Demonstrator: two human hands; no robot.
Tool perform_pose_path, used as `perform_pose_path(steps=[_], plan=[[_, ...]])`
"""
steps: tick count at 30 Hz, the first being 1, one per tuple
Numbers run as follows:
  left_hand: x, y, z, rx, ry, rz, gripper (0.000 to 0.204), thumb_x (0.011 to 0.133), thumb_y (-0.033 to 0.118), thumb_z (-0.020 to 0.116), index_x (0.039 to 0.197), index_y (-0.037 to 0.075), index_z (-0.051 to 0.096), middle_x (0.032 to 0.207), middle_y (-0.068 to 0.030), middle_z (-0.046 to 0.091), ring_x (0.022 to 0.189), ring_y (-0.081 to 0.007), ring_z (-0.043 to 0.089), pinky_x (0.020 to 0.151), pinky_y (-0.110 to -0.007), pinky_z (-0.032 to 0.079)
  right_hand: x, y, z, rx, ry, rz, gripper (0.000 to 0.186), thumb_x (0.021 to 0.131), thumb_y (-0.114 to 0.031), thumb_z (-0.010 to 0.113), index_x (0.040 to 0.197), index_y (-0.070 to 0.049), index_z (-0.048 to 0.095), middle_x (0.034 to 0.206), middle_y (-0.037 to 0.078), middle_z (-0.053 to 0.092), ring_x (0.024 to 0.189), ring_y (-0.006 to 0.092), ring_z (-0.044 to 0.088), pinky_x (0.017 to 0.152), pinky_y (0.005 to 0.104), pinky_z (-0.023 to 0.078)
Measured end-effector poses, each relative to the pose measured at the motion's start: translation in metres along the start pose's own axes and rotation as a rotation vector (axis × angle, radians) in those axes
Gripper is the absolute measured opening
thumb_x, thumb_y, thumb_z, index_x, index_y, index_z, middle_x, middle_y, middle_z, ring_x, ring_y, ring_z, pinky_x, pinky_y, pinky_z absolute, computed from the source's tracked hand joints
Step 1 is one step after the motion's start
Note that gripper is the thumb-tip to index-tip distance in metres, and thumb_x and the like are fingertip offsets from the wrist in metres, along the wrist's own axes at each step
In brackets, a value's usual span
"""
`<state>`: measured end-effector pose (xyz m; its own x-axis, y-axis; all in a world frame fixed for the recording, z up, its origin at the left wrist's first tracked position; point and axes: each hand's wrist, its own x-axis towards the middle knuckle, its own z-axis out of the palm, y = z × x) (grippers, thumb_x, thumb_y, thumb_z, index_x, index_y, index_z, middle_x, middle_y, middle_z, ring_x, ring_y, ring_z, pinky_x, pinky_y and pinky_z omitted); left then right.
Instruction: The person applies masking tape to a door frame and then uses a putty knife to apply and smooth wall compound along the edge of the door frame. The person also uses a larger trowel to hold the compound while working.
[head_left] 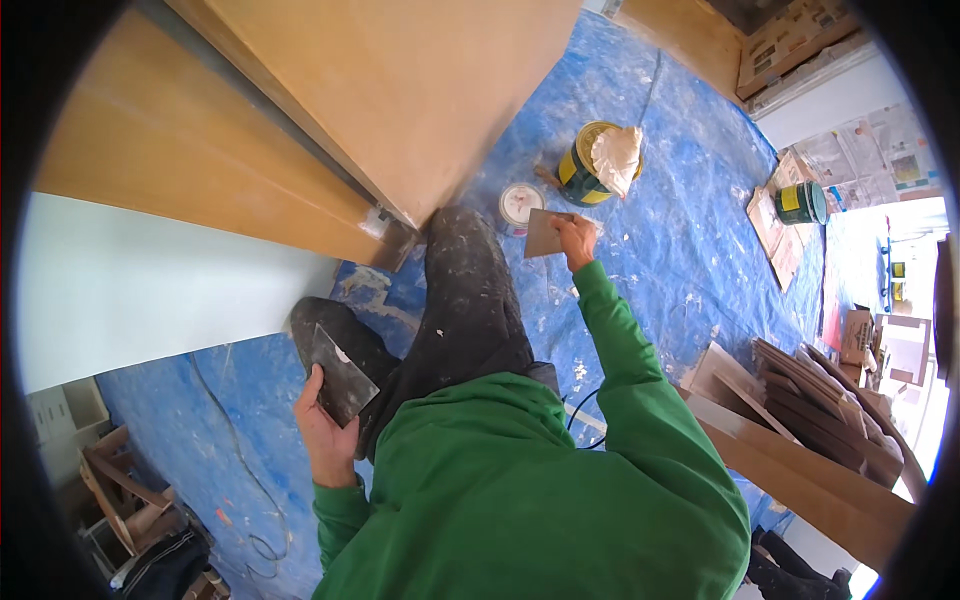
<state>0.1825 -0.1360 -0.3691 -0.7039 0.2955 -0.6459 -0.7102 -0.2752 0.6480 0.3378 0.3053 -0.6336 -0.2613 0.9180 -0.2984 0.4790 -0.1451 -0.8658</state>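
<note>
My left hand (pixel 328 430) grips a dark rectangular putty scraper (pixel 342 380) in front of my left thigh. A small white smear of filler shows near the scraper's upper edge. My right hand (pixel 577 241) is stretched out ahead and pinches a smaller grey-brown putty scraper (pixel 543 233) by its right side. Just beyond that blade stands a small round tub (pixel 521 204) with a whitish top. Behind it, a little to the right, is a dark green and yellow bucket (pixel 578 178) with a crumpled cream-coloured bag (pixel 617 160) on its top.
A stained blue sheet (pixel 680 230) covers the floor. Tan panels (pixel 400 80) and a white wall (pixel 170 285) rise close on my left. Stacked cardboard (pixel 820 400) lies at the right, with another green bucket (pixel 802 203) farther off. A cable (pixel 235 440) runs along the left.
</note>
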Motion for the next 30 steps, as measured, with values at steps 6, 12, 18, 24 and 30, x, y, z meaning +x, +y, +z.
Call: perform_pose_path(steps=[6, 12, 18, 24, 30], plan=[[-0.008, -0.001, 0.004, -0.021, 0.02, -0.02, 0.028, 0.098, 0.023, 0.06, 0.115, 0.002, 0.065, 0.109, -0.0099, 0.072, 0.096, -0.0236, 0.07, 0.086, -0.039, 0.056, 0.025, -0.008, 0.016, -0.21, 0.087, -0.144, 0.042, 0.073, -0.036, 0.072, 0.095, -0.001, 0.074, 0.089, 0.026, 0.071, 0.085, 0.0392, 0.069, 0.078, 0.0449, 0.053], [-0.007, -0.003, 0.004, -0.043, 0.015, -0.034, 0.029, 0.098, 0.021, 0.06, 0.118, 0.0, 0.064, 0.11, -0.0106, 0.071, 0.098, -0.0246, 0.069, 0.09, -0.04, 0.055, 0.047, 0.002, 0.03, -0.439, 0.115, -0.24, 0.044, 0.072, -0.039, 0.071, 0.098, -0.004, 0.076, 0.091, 0.023, 0.072, 0.086, 0.0396, 0.07, 0.078, 0.0457, 0.055], [0.001, -0.002, 0.014, -0.064, 0.02, -0.064, 0.029, 0.097, 0.02, 0.061, 0.119, 0.001, 0.064, 0.111, -0.01, 0.07, 0.1, -0.0243, 0.068, 0.091, -0.04, 0.054, 0.086, 0.05, 0.037, -0.668, 0.002, -0.349, 0.034, 0.075, -0.026, 0.073, 0.099, -0.003, 0.076, 0.094, 0.02, 0.074, 0.082, 0.0349, 0.071, 0.076, 0.0421, 0.056], [0.002, -0.008, 0.016, -0.085, -0.002, -0.071, 0.028, 0.097, 0.018, 0.062, 0.119, 0.002, 0.063, 0.111, -0.0093, 0.07, 0.099, -0.0238, 0.068, 0.09, -0.04, 0.054, 0.067, 0.04, 0.034, 0.004, -0.169, -0.045, 0.03, 0.078, -0.015, 0.075, 0.1, 0.004, 0.073, 0.094, 0.013, 0.073, 0.081, 0.0226, 0.07, 0.073, 0.0354, 0.055], [0.001, -0.007, 0.023, -0.059, -0.032, -0.048, 0.029, 0.097, 0.017, 0.063, 0.121, 0.001, 0.062, 0.112, -0.0094, 0.069, 0.099, -0.0239, 0.068, 0.09, -0.04, 0.055, 0.033, 0.012, 0.012, 0.307, -0.248, 0.149, 0.033, 0.078, -0.019, 0.078, 0.104, 0.002, 0.074, 0.093, 0.01, 0.072, 0.082, 0.0175, 0.067, 0.073, 0.0333, 0.054]])
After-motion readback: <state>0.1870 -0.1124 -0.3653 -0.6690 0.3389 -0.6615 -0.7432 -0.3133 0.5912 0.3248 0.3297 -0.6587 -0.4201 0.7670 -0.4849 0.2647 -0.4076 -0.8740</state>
